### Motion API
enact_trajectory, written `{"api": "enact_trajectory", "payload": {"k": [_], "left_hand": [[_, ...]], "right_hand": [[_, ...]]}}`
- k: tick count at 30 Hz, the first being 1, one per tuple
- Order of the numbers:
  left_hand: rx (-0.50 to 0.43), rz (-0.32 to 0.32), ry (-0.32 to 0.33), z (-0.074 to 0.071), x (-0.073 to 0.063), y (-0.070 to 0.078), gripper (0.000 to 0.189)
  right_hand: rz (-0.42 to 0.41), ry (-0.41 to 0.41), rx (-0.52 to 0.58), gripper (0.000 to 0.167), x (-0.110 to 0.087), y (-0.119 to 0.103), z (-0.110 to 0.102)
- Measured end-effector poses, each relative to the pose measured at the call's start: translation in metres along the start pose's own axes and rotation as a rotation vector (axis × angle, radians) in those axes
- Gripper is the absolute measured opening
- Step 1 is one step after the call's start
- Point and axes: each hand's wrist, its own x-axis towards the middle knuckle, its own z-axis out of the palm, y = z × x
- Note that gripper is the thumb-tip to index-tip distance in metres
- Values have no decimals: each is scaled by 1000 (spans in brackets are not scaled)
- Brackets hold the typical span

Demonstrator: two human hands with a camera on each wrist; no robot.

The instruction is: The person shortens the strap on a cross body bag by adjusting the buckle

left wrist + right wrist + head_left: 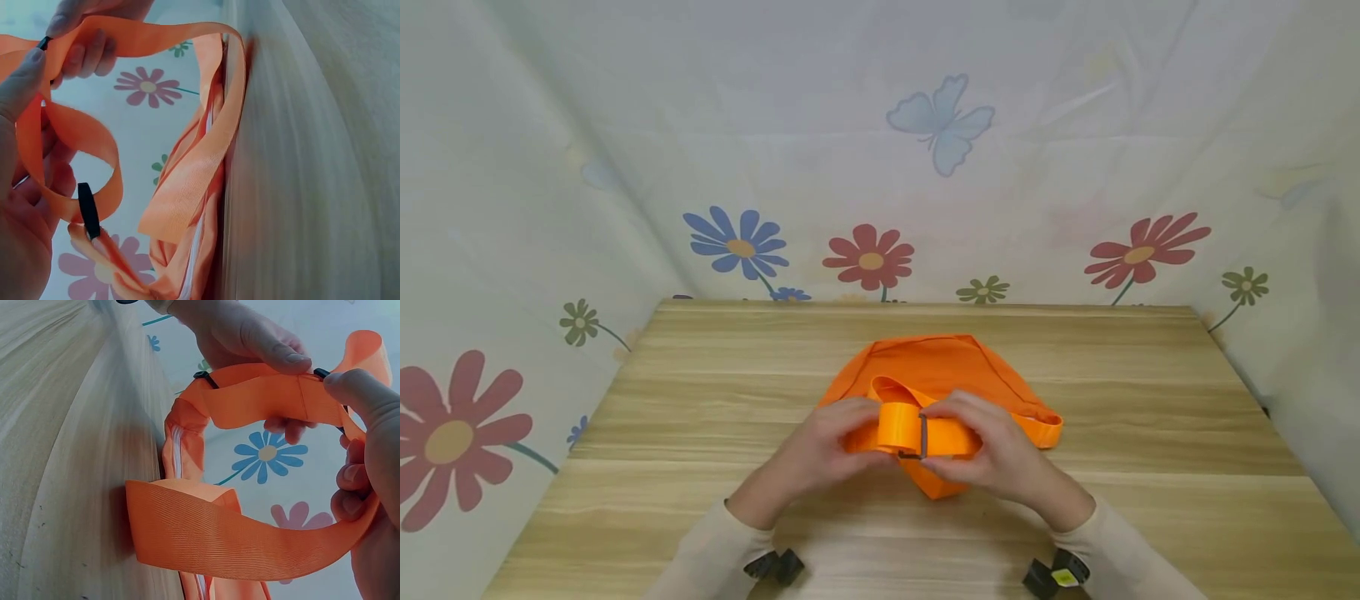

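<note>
An orange fabric bag (932, 358) with a pale zipper (177, 453) lies on the table below both hands. Its orange webbing strap (181, 39) is raised above it in loops. My left hand (838, 446) grips the strap with thumb and fingers, left of a dark slide buckle (923, 436) threaded on it. From the right, my right hand (996, 446) pinches that buckle at its two ends, strap running under the palm. A second black slider (89, 210) sits lower on the strap, near the bag, held by neither hand. One wide strap loop (244, 540) hangs below my right hand.
The wood-grain table (715, 358) extends around the bag on all sides. A pale cloth with printed flowers and a butterfly (943, 125) hangs behind and at both sides. A small black device (775, 567) is strapped on each wrist.
</note>
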Motion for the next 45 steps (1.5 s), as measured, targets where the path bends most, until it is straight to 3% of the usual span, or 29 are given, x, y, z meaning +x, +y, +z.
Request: {"api": "enact_trajectory", "payload": {"k": [7,26,33,45], "left_hand": [[-2,-158,-37,-9,-6,4,48],[67,-201,38,-37,-40,-12,47],[62,-169,57,-41,-48,-19,48],[57,-194,13,-54,-54,-22,49]], "right_hand": [[-2,31,-1,54,-1,1,-3],[25,43,0,55,-7,4,-13],[28,41,-6,53,-8,5,-14],[-6,47,-2,56,-8,8,-15]]}}
